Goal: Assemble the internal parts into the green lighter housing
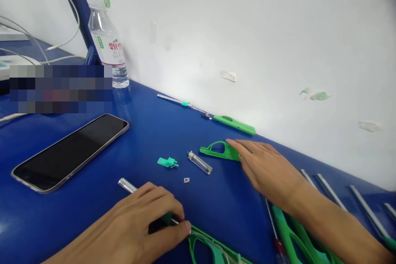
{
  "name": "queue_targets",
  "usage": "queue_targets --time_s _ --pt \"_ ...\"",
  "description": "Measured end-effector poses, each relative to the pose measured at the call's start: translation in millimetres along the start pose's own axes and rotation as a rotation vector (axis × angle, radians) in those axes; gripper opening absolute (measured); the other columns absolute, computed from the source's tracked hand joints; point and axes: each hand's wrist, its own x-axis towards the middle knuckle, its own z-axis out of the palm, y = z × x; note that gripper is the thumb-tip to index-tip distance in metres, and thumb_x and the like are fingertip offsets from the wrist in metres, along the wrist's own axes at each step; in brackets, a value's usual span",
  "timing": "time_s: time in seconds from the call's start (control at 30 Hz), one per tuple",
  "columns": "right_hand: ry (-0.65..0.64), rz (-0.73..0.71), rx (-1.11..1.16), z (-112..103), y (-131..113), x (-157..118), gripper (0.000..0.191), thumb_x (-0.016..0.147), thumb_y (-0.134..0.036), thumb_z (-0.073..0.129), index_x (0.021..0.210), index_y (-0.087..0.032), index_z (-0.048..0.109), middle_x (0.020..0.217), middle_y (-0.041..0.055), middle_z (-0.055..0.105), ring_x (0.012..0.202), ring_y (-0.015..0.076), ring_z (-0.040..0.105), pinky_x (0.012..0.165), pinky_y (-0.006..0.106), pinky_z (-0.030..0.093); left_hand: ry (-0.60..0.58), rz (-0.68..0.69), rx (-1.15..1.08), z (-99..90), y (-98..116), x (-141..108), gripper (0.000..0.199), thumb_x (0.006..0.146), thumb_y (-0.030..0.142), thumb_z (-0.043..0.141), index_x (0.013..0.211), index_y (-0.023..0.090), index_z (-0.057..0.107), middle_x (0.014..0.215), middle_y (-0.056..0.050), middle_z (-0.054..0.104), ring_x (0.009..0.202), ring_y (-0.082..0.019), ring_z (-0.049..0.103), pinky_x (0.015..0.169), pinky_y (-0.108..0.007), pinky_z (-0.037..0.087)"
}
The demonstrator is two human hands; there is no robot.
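My left hand [148, 218] is closed around an opened stick lighter [213, 243], thumb and index finger pinching it where the metal tube meets the green handle. The silver tube [126, 185] sticks out beyond the knuckles; the handle's inside faces up. My right hand [267, 169] is closed over a loose green handle half [218, 148], its ring end showing past the fingertips; the thumb is mostly hidden. Between the hands lie a clear fuel tank [200, 162], a teal trigger piece [167, 162] and a tiny pale part [186, 180].
Along the wall lies another lighter [233, 124] with its tube and wires. A phone [71, 152] and a water bottle [107, 45] are at left. Several green lighters [286, 231] and a red-handled screwdriver [279, 247] lie under and beside my right forearm.
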Motion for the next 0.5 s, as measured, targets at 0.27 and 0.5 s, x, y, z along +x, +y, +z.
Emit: queue_targets --time_s 0.27,0.5 --pt "0.049 0.009 -0.024 -1.7 -6.6 4.0 0.041 0.105 -0.001 0.052 0.135 -0.016 0.075 0.104 0.0094 0.079 0.089 0.0335 0.083 0.082 0.049 0.067 -0.006 0.019 0.023 2.9 0.0 -4.8 0.034 0.128 0.027 0.039 0.134 0.035 0.072 0.114 0.006 0.081 0.095 -0.013 0.074 0.092 -0.029 0.054" --pt "0.113 0.147 0.041 -27.3 -7.9 -12.9 0.037 0.119 -0.019 0.033 0.146 -0.018 0.059 0.110 0.0087 0.070 0.059 0.0210 0.071 0.046 0.036 0.053 -0.186 -0.027 0.019 -11.1 1.9 -2.3 0.031 0.115 0.028 0.067 0.143 0.039 0.072 0.121 0.004 0.082 0.104 -0.017 0.080 0.098 -0.028 0.063"
